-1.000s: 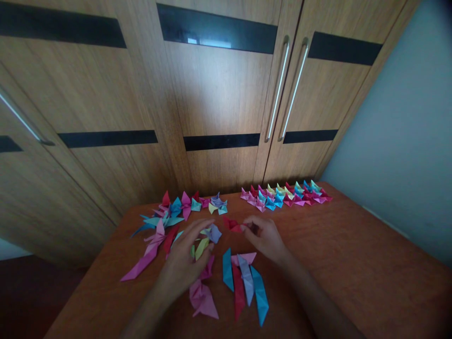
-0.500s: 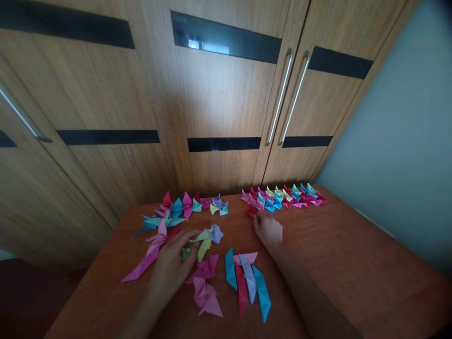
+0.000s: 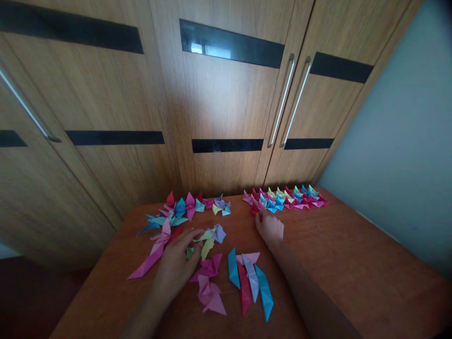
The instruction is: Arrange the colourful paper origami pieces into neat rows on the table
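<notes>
On the right of the table, my right hand [image 3: 270, 229] is closed, its fingertips at a small red folded paper piece [image 3: 254, 208] at the front left end of the rows. The fingers partly cover that piece. My left hand [image 3: 179, 260] rests among loose origami pieces, thumb and fingers curved and apart. By its fingertips lie a yellow-green folded paper [image 3: 207, 248] and a lilac one [image 3: 219, 233]; a bit of green paper [image 3: 190, 252] shows between thumb and fingers. Magenta [image 3: 209, 267] and pink folded papers [image 3: 211, 296] lie nearer to me.
Rows of small colourful folded pieces [image 3: 289, 200] stand at the back right. Mixed origami [image 3: 190, 205] lines the back left, with a long magenta piece [image 3: 146, 264] in front. Folded strips, one blue [image 3: 264, 292], lie mid-table. A wooden wardrobe [image 3: 226, 106] stands behind the table.
The view has turned slightly left, so everything sits a little further right in the picture. Both hands keep nearly the same positions by the same paper pieces.
</notes>
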Demonstrator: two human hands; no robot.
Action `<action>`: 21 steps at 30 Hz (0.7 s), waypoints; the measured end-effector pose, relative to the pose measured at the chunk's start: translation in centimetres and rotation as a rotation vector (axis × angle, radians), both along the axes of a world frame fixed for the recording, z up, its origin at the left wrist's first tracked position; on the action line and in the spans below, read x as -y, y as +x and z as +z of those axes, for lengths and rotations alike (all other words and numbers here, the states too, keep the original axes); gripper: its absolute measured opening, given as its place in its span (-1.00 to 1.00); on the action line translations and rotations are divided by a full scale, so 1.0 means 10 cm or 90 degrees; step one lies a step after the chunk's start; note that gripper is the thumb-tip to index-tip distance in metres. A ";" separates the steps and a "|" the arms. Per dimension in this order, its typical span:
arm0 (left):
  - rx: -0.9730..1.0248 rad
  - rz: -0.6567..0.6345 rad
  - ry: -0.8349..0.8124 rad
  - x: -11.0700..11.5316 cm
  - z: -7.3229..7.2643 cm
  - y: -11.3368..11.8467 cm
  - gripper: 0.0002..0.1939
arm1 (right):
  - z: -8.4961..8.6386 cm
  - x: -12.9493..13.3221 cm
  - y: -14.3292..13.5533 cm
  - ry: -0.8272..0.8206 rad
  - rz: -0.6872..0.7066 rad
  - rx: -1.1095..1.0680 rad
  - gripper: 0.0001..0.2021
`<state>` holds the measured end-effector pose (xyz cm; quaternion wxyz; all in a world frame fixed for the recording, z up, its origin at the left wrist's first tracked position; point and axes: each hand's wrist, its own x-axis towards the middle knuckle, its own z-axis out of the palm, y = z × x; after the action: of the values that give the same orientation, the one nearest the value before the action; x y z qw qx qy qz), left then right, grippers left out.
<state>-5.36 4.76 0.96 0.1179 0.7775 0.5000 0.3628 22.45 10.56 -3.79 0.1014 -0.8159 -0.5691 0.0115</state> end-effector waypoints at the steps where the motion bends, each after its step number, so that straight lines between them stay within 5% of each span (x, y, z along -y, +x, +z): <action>1: 0.000 0.002 -0.003 0.00 0.00 0.00 -0.75 | -0.01 0.00 0.00 0.002 0.001 -0.001 -0.66; 21: -0.010 -0.007 -0.036 -0.02 -0.04 -0.02 -0.71 | -0.09 -0.03 0.04 0.011 0.028 -0.013 -0.71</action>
<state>-5.57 4.98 0.51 0.1377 0.7792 0.5068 0.3421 22.88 10.86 -4.66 0.1141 -0.8021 -0.5860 0.0167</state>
